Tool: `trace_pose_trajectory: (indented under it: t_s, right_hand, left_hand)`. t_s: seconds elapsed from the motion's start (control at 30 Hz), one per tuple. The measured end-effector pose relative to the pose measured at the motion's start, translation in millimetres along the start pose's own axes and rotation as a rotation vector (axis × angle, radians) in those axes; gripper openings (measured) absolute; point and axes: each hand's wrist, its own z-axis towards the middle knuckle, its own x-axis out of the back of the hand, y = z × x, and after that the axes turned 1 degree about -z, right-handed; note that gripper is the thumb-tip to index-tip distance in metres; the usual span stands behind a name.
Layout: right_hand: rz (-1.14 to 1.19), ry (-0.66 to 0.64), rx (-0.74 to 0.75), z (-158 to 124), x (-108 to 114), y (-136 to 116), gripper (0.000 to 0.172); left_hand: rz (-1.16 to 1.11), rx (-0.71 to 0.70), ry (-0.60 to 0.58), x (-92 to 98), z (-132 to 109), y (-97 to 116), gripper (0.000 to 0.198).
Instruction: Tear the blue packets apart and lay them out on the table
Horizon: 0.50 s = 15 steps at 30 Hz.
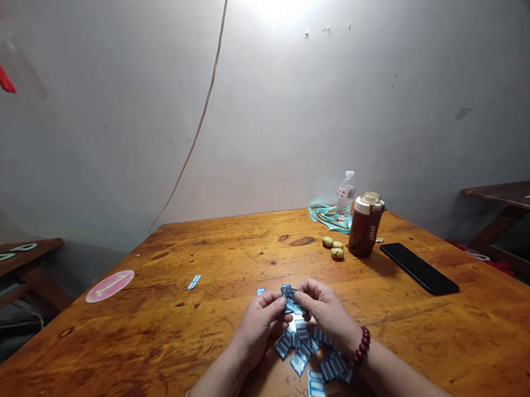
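Note:
Both hands meet over the near middle of the table, fingers pinched around small blue-and-white paper pieces (289, 291). My left hand (259, 323) grips them from the left with thumb and fingers. From the right, my right hand (328, 309) pinches the same bunch; a dark red bead bracelet circles its wrist. Under and between the hands lies a loose pile of similar blue-and-white pieces (302, 356), overlapping at various angles. A longer striped strip (316, 388) lies at the bottom edge. What is printed on the pieces is too small to read.
On the wooden table (223, 246) a single blue-and-white piece (194, 282) and a pink round sticker (110, 286) lie leftward. Toward the right are several small yellowish round things (337, 253), a brown sport bottle (367, 227), a water bottle (345, 195), a turquoise strap (324, 216) and a black phone (419, 268).

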Motion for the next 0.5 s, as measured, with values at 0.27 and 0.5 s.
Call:
trace_pose_trajectory:
  t_s: [0.27,0.5]
  right_hand:
    - [-0.002,0.024,-0.004,-2.8,-3.6,-2.7,0.019]
    - [0.044,0.009,-0.031,1.2,-0.5,3.7,0.023]
  left_hand:
    - [0.078,-0.096,0.064,5.5,4.1,-2.1,0.019]
    - [0.155,-0.045,0.045,1.3,2.0,-2.3,0.024]
